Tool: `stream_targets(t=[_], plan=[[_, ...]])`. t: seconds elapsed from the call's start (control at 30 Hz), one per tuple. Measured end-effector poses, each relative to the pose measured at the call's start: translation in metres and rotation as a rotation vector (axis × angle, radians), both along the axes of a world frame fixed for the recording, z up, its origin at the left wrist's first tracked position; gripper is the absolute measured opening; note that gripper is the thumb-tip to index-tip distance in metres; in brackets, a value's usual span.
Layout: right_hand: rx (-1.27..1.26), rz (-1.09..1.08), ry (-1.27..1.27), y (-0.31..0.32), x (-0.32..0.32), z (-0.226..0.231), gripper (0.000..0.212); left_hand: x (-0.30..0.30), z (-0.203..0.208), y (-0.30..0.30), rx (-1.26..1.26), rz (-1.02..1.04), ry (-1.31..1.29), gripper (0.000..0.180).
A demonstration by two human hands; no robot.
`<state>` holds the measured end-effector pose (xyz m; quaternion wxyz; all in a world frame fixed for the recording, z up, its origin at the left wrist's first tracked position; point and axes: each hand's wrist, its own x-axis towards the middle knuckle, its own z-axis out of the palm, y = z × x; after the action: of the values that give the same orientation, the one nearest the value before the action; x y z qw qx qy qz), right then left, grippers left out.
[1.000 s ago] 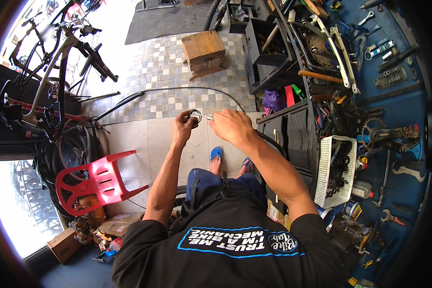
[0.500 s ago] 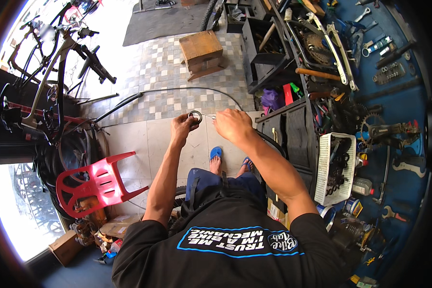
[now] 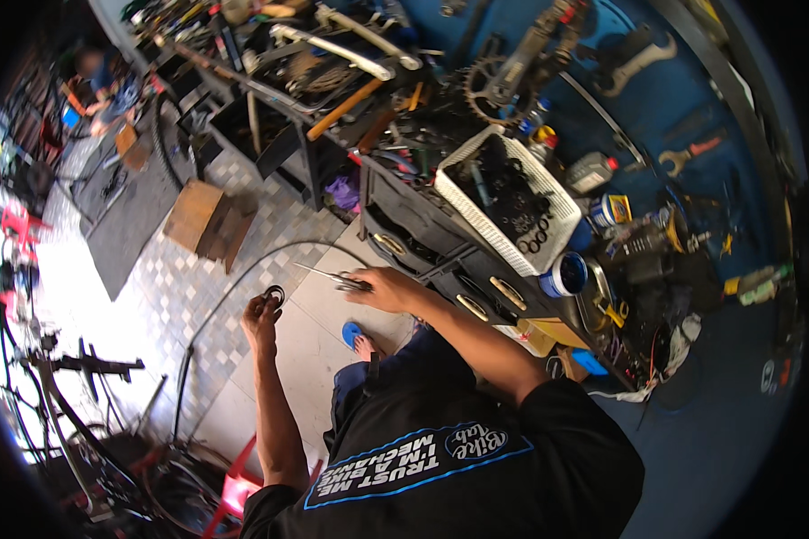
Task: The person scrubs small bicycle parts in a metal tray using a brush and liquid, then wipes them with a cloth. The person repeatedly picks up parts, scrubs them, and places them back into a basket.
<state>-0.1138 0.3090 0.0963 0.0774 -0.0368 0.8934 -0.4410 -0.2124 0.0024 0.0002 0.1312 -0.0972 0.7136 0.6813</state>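
Note:
My left hand (image 3: 260,322) is closed in a pinch around a small dark metal ring (image 3: 277,293), which looks like a bearing. To the right of it, my right hand (image 3: 392,290) grips a slim metal tool (image 3: 340,279). The tool's thin pointed end reaches left toward the ring, with a gap between them. Its exact kind is too small and blurred to tell. Both hands are held above the pale floor tiles, beside a black drawer cabinet (image 3: 399,255).
On the bench at the right stand a white basket (image 3: 557,199) of dark parts and a blue tub (image 3: 564,275). A wooden stool (image 3: 195,216) stands ahead on the tiles. A bicycle frame (image 3: 54,395) and red chair (image 3: 239,483) are at lower left. Another person (image 3: 108,81) sits far off.
The view has swung right toward the bench. My right hand has drawn away from the ring; the pointed tool now shows clear of it. My left hand still holds the ring.

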Motion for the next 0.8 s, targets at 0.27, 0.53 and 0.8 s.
stream_targets(t=[0.27,0.53,0.8], plan=[[0.153,-0.507,-0.281,0.097,0.191,-0.046,0.047,-0.009,0.035,0.128,-0.381,-0.636,0.151,0.031],[-0.029,-0.627,-0.305,0.135,0.319,-0.058,0.044,0.033,0.123,0.294,-0.091,-0.903,0.228,0.023],[-0.125,-0.586,-0.417,0.191,0.375,-0.054,0.053,0.082,0.173,0.427,-0.269,-0.889,0.595,0.029]])
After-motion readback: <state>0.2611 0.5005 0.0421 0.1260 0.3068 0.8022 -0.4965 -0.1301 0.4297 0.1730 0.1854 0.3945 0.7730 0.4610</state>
